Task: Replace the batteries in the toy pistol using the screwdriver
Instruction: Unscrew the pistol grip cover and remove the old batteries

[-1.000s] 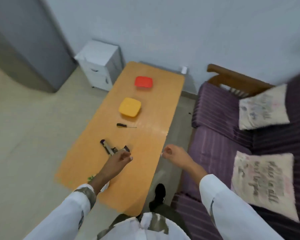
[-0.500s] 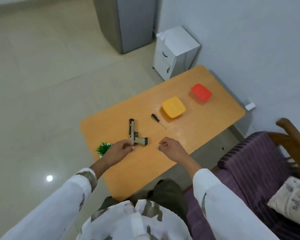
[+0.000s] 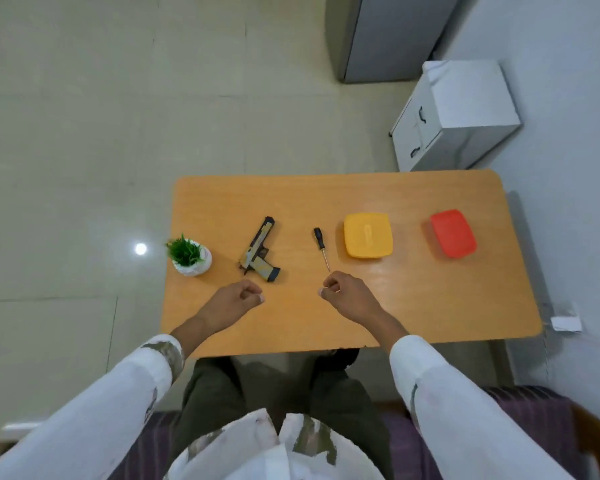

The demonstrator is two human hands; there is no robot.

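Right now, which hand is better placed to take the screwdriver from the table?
The right hand. It hovers empty, fingers curled, just short of the tip of the screwdriver. The left hand is farther off, beside the grip of the toy pistol, so it probably suits steadying that.

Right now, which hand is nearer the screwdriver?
Right. The right hand hovers just short of the tip of the screwdriver, on its near side; the left hand is farther off to the left, by the grip of the toy pistol.
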